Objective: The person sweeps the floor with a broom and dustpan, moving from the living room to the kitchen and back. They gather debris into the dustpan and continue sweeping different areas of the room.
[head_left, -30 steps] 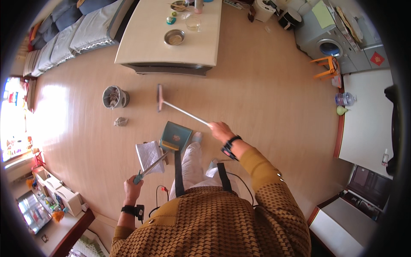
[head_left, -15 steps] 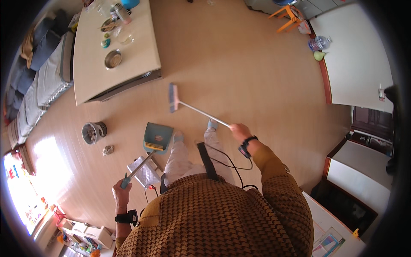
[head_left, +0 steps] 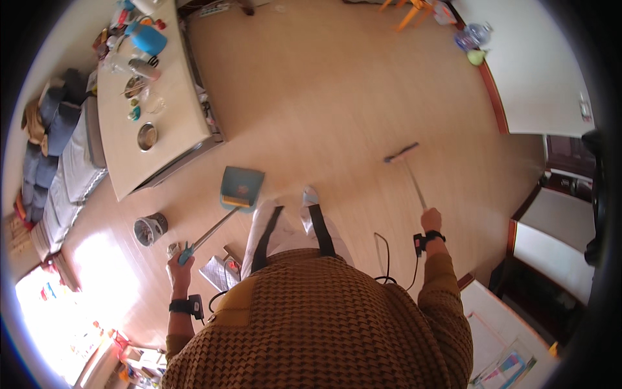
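My left hand (head_left: 179,267) is closed around the teal grip of a long-handled dustpan (head_left: 232,179). Its grey-green pan lies on the floor ahead of my feet, with a yellow comb strip at the back and a small patch of debris in it. Out to the right, my right hand (head_left: 431,220) grips the pale stick of a broom (head_left: 402,153). The broom's dark bristles are at floor level, well apart from the dustpan. Both wrists carry black straps with small devices and cables.
Left of the dustpan stands a lined waste bin (head_left: 150,229). A cream table (head_left: 120,155) with a metal bowl, bottles and a blue jug is at the far left, beside a grey sofa (head_left: 81,152). White cabinets (head_left: 531,65) and a large plastic bottle (head_left: 473,37) line the right.
My right hand has carried the broom from beside the table far over to the right. My view has turned and shifted, while the left hand keeps hold of the dustpan.
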`<state>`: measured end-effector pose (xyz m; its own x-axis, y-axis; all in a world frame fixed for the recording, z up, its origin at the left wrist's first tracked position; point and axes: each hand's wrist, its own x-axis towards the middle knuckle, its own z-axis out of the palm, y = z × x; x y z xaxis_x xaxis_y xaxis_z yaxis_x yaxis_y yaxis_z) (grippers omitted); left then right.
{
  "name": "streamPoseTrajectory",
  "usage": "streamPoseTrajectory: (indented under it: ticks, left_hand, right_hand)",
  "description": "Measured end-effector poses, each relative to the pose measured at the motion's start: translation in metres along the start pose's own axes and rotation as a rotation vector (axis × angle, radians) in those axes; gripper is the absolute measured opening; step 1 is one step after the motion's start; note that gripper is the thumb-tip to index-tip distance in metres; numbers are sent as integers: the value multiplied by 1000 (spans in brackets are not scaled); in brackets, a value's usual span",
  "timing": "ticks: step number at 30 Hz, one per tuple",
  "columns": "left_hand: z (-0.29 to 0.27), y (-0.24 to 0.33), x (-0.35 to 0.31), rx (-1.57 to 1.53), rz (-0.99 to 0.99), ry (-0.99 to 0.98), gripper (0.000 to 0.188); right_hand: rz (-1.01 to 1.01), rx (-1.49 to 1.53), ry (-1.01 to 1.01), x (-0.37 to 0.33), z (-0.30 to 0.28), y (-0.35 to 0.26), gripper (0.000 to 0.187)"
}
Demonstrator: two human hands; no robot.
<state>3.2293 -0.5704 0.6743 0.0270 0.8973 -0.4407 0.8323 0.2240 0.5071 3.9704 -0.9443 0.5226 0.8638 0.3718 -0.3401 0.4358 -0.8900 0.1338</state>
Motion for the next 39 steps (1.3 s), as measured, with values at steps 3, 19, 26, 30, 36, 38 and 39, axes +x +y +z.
streamPoseTrajectory:
  ticks: [3,19,26,30,36,38,39]
  left_hand:
    - [11,14,15,-93,78,31,24]
    - [4,49,140,-79,-247,-35,29]
    - [1,74,143,6,-202,-31,34]
    - [-2,79,147,12,-230,-40,32]
    - [-5,73,164,9,-203,-32,29]
    - [-7,74,167,11,-250,-61,29]
    - [-8,75,169,6,-247,-57,29]
  right_hand:
    - [-293,-228,-14,26,-27,5,32]
    - [-953,202,-221,131,-124,-492,17]
    - [-1169,142,-187,129,-85,-725,21]
    - [-1001,142,-272,151,-84,-710,23]
    - [-715,58,-335,211,-94,-521,19]
    - [-645,38,-309,214,-93,-443,22]
    - [-644,52,-251,211,-92,-403,26]
